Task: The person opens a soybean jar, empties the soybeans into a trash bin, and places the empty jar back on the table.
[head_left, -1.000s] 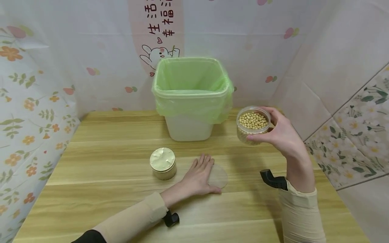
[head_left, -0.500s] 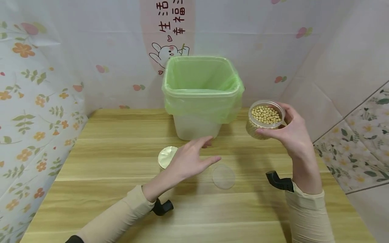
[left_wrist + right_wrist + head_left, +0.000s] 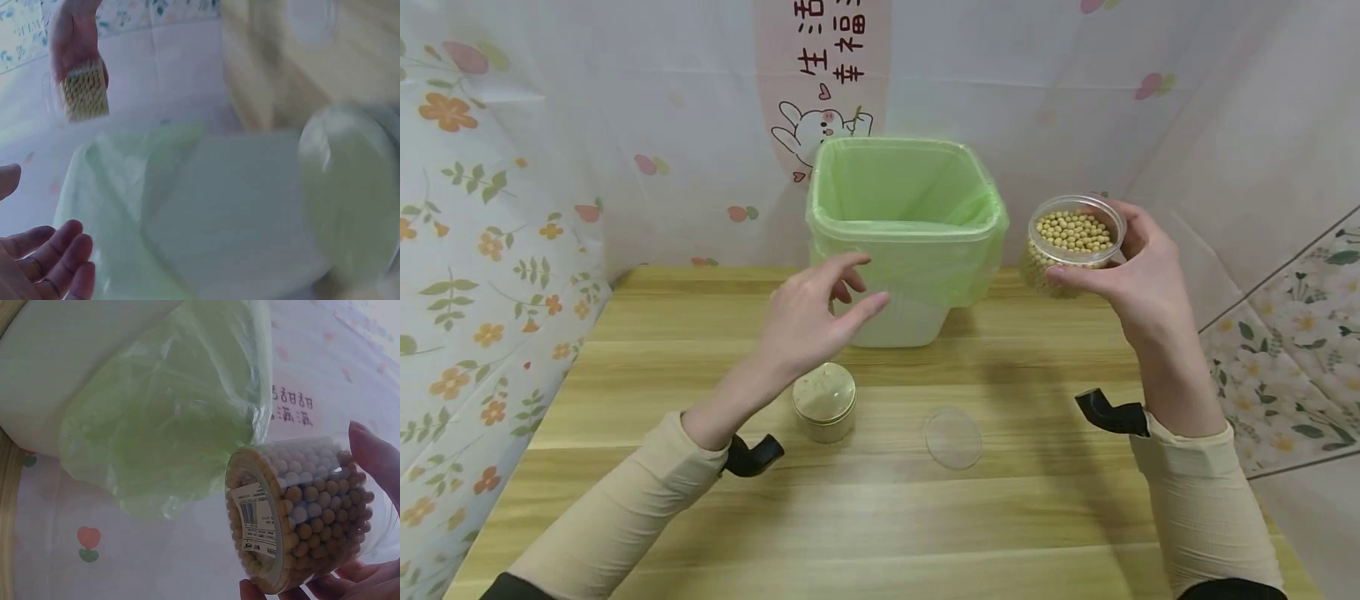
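Observation:
My right hand (image 3: 1146,279) grips a clear, lidless plastic jar (image 3: 312,512) of small tan beads from its right side. The jar is raised to the right of the bin, and a label shows on its base in the right wrist view. In front of the bin, my left hand (image 3: 808,321) hovers with loosely bent fingers (image 3: 59,256) and nothing in it. Below that hand stands a gold-topped round tin (image 3: 825,396). A thin, clear round disc (image 3: 953,437) lies flat on the table to the tin's right.
A white bin (image 3: 898,321) lined with a green plastic bag (image 3: 910,242) stands at the back of the wooden table (image 3: 700,350). A patterned curtain (image 3: 692,150) hangs behind and at the left; a tiled wall (image 3: 1285,350) rises at the right.
My left hand has left the clear disc, rising and moving left past the tin to the bin's front. My right hand has lifted the jar higher, still holding it.

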Demonstrator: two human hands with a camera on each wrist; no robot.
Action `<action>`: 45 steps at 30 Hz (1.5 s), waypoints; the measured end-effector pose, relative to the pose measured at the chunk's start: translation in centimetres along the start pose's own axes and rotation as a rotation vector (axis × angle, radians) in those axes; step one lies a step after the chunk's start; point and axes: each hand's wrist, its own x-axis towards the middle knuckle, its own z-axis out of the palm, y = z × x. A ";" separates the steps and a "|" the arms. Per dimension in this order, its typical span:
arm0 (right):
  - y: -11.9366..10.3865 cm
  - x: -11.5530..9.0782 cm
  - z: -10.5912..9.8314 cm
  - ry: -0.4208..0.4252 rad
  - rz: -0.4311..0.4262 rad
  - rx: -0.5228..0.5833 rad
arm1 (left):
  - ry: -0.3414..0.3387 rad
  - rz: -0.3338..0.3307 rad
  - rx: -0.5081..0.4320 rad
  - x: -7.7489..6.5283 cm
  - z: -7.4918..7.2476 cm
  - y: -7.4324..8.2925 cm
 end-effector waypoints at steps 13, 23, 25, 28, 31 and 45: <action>-3.6 3.5 2.1 -0.024 0.040 -0.016 | 0.129 -0.096 -0.156 4.1 -4.8 -2.5; -5.3 5.6 4.0 -0.072 0.027 -0.142 | -0.045 -0.314 -0.103 6.4 -5.6 -4.2; -5.9 6.2 4.4 -0.076 0.022 -0.218 | -0.101 -0.345 -0.084 6.8 -5.8 -4.6; -6.7 7.1 4.9 -0.085 0.029 -0.325 | -0.165 -0.387 -0.102 7.5 -6.1 -5.0; -7.5 8.0 5.5 -0.105 0.047 -0.387 | -0.206 -0.429 -0.171 8.1 -6.1 -5.3; -8.9 11.3 9.0 -0.160 -0.006 -0.641 | -0.283 -0.501 -0.374 9.0 -5.1 -5.8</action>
